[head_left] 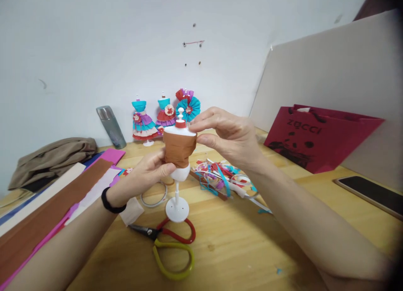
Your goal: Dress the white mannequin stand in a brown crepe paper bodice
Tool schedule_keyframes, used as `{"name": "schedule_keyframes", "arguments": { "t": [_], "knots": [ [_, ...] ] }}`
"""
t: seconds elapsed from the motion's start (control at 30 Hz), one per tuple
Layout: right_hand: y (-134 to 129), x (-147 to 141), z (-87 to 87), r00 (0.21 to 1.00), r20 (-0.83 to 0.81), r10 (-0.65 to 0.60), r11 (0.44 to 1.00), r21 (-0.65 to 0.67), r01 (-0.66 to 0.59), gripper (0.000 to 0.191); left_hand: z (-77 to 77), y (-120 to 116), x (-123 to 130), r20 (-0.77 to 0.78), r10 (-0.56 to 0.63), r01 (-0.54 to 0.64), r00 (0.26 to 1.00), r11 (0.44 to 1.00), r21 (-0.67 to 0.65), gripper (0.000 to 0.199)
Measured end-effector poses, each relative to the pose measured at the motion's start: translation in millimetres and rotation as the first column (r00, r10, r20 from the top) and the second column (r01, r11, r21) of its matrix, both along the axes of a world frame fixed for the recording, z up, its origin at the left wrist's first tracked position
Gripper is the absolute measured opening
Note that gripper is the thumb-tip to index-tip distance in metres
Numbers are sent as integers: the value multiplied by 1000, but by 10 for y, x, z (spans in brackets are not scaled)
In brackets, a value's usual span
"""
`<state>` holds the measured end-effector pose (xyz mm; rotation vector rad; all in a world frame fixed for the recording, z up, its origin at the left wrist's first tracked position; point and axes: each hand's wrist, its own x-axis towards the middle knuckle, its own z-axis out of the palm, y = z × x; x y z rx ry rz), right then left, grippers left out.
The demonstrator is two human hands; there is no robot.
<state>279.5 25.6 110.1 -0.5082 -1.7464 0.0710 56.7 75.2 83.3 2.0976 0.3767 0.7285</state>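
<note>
A small white mannequin (180, 150) on a round-based stand is wrapped round its torso in brown paper, with a red band at its neck. My left hand (154, 165) grips the torso from the left, thumb across the lower front. On the other side, my right hand (225, 133) has thumb and forefinger apart, the fingertips at the mannequin's right shoulder and the paper's upper edge. Scissors (155, 233) with one red and one yellow handle lie below the stand's base.
Paper scraps (222, 177) lie behind my right forearm. Coloured paper sheets (59, 203) lie at the left, near a cloth (53, 158). Dressed mannequins (145, 121), a flask (111, 127), a red bag (315, 140) and a phone (368, 192) surround the work area.
</note>
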Motion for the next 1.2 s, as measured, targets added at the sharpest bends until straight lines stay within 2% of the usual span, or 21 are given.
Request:
{"name": "schedule_keyframes", "arguments": {
  "t": [0.17,0.37,0.6,0.73,0.8,0.9,1.07,1.2],
  "knots": [
    [-21,37,44,1000,-16,16,1000,-22,-16,5,-30,10,14,-8,-13,14,1000,998,66,43],
    [-71,52,104,1000,-9,22,999,-46,-23,12,-24,-10,19,-45,37,-32,998,993,114,41],
    [-120,-3,127,998,-56,1,989,-151,-9,15,-18,-56,45,20,12,-13,1000,1000,15,49],
    [-171,-42,144,997,-46,-61,976,-214,50,19,-8,-83,42,59,18,-16,998,999,-36,46],
    [-198,-52,150,997,-31,-75,977,-204,67,19,-14,-92,49,74,22,-19,997,999,-41,40],
    [-216,-53,142,994,-17,-110,987,-121,107,15,-30,-112,79,83,62,-58,995,997,-49,37],
    [-180,-52,97,963,3,-271,962,-32,271,11,-52,-165,133,101,108,-105,989,994,-37,35],
    [-155,-63,81,966,-40,-256,966,-49,254,15,-47,-206,148,56,164,-164,985,986,-11,32]
  ]
}}
